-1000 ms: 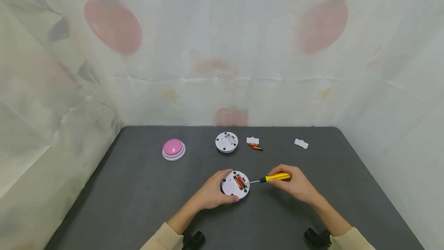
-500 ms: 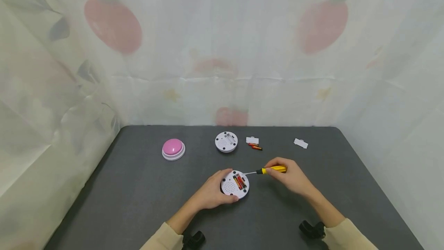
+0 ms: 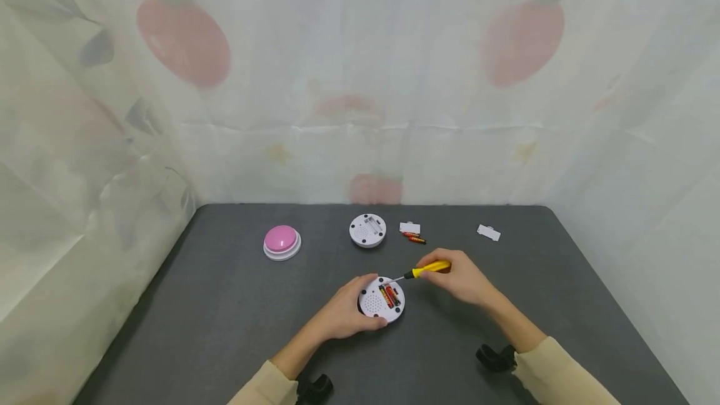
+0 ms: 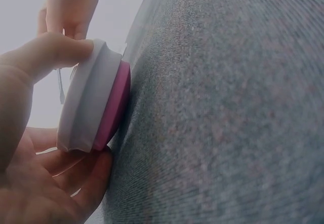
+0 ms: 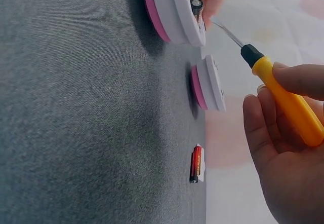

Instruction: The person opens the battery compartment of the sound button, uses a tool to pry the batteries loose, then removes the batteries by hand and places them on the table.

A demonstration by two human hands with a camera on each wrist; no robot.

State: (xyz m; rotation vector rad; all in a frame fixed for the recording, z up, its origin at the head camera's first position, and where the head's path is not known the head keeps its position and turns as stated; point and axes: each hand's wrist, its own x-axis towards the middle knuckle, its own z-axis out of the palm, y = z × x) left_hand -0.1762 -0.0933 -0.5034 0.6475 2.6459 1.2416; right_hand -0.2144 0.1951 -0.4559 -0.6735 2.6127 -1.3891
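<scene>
My left hand (image 3: 350, 308) grips a round push button (image 3: 373, 306) by its edge, thumb on the near side and fingers on the far side. Its white underside faces up, with two red batteries (image 3: 389, 295) in the uncovered compartment, and its pink dome (image 4: 115, 105) faces the tabletop in the left wrist view. Between thumb and fingers, my right hand (image 3: 462, 277) holds a screwdriver (image 5: 288, 102) with a yellow handle and black collar. Its thin metal shaft points left, the tip over the far end of the battery compartment.
Behind, a second push button (image 3: 367, 230) lies underside up, its compartment bare. Another (image 3: 281, 240) stands pink side up at left. A white battery cover (image 3: 409, 227) lies beside loose batteries (image 3: 416, 239); another cover (image 3: 488, 232) is farther right. Patterned curtains (image 3: 360, 80) surround the grey table (image 3: 225, 330).
My right hand has moved left and away from me, carrying the screwdriver tip from the compartment's right side to its far end. The left hand and push button stay in place.
</scene>
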